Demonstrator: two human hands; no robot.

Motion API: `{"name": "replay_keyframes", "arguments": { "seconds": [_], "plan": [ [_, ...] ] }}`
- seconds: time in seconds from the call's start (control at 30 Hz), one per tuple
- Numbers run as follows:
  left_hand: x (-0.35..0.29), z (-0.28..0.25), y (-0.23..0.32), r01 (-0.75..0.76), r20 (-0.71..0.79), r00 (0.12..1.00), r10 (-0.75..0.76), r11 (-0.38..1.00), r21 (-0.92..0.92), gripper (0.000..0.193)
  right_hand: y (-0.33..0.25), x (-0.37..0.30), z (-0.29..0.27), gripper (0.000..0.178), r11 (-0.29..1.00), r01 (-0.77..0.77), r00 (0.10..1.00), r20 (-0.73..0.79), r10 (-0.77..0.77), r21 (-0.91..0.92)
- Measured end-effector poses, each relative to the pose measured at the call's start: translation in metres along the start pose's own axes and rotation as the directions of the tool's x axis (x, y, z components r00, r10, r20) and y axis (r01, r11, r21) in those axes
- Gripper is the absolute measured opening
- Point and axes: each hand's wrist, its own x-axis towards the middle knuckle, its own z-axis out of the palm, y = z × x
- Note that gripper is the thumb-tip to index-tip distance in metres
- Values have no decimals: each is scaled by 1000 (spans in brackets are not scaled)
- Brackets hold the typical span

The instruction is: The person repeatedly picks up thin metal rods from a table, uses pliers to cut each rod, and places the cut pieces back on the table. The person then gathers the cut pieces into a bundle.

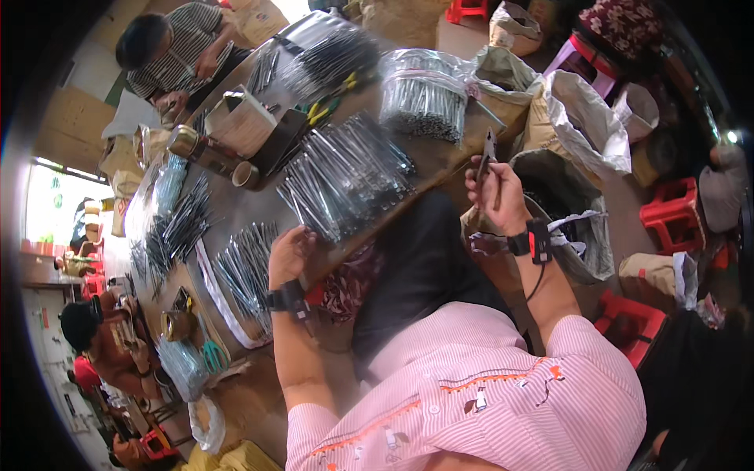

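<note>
My right hand [500,196] is closed around a pair of pliers [488,149], held up off the table's edge with the jaws pointing away from me. My left hand [289,255] is at the near table edge, its fingers curled together beside the ends of a wide pile of thin metal rods [342,177]. Whether a rod is between those fingers is too small to make out. Left of that hand lies another bunch of rods [245,263]. Both wrists wear black straps.
A plastic-wrapped bundle of rods [424,106] stands at the far table edge, with yellow-handled pliers [318,116] to its left. Open sacks [577,118] and a red stool [674,216] crowd the right. A person [177,55] sits across the table. Teal-handled scissors [214,355] lie at left.
</note>
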Motion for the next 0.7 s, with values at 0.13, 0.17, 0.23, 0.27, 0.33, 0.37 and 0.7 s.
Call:
{"name": "replay_keyframes", "arguments": {
  "seconds": [0.13,0.17,0.23,0.27,0.33,0.37,0.7],
  "plan": [
    [1,-3,8,65,85,995,-52,986,-154,9,-1,30,1,19,992,99,995,37,-96,-76],
    [-5,-3,8,66,92,994,-51,984,-164,10,-1,36,-1,17,980,126,991,56,-119,-154],
    [-20,-3,9,66,76,996,-53,979,-193,13,3,49,-3,8,903,157,971,-103,-215,-400],
    [-27,-1,8,55,51,998,-47,984,-171,17,5,55,-3,9,841,162,959,-118,-257,-515],
    [-41,4,4,37,101,995,-21,986,-160,19,9,70,1,12,759,129,920,-209,-333,-639],
    [-48,6,3,20,136,991,4,984,-175,20,8,72,1,12,807,179,935,-159,-318,-563],
    [-101,-3,-8,-88,99,989,106,982,-169,25,-36,59,0,22,991,34,999,16,-32,-126]
  ]
}}
